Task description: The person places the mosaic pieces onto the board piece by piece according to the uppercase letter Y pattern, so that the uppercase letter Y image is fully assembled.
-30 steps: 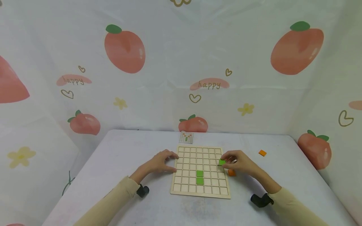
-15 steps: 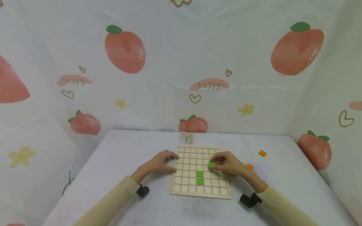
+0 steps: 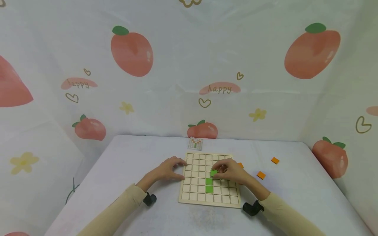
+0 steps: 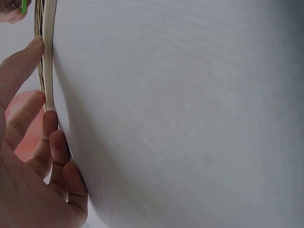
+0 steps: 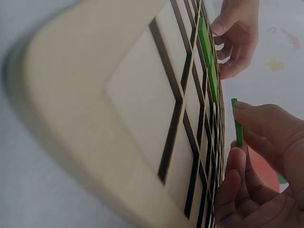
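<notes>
My right hand (image 3: 232,170) pinches a small green square tile (image 3: 214,173) between thumb and fingertips, over the middle of a wooden grid board (image 3: 190,187). In the right wrist view the pinched tile (image 5: 238,122) stands on edge, above the board's surface. Two green tiles sit in neighbouring cells of one column, an upper tile (image 3: 209,181) and a lower tile (image 3: 209,189), just in front of the held one. At the board's left edge rests my left hand (image 3: 168,169), thumb and fingertips spread along the rim. The left wrist view shows those fingertips (image 4: 35,43) against the board's side.
Behind the board lies a small pattern card (image 3: 195,143) with orange and green squares. Loose orange tiles lie to the right: a far tile (image 3: 275,160), a nearer tile (image 3: 261,175), and one partly hidden tile (image 3: 240,165) behind my right hand. A patterned curtain (image 3: 165,98) encloses the white table (image 3: 141,216).
My right hand has carried the green tile leftward from the board's right edge to its middle, uncovering orange tiles on the right. The left hand has stayed at the left edge.
</notes>
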Demonstrator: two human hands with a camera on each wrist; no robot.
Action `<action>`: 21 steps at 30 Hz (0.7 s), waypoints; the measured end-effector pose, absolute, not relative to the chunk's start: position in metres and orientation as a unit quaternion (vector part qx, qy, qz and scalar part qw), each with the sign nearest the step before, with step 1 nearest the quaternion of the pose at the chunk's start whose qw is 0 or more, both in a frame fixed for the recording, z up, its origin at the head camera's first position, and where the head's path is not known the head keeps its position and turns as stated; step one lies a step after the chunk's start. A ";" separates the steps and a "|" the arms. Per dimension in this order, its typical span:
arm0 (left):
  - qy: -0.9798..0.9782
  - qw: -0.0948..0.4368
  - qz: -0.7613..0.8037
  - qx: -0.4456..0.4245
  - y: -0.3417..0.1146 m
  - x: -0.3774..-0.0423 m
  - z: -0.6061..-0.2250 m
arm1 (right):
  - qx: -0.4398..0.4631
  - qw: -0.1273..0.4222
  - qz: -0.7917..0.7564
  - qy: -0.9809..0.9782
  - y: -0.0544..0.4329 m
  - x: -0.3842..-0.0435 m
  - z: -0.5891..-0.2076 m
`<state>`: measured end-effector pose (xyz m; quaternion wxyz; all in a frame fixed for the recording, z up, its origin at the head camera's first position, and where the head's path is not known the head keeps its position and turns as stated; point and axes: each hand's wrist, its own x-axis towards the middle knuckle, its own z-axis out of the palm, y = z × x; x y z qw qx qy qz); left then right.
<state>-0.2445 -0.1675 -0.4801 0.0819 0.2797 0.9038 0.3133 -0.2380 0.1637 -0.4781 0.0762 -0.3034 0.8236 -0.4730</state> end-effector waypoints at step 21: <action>0.904 0.085 0.312 0.279 -0.168 -0.245 -0.479 | -0.314 0.087 -0.429 0.843 0.142 -0.240 -0.474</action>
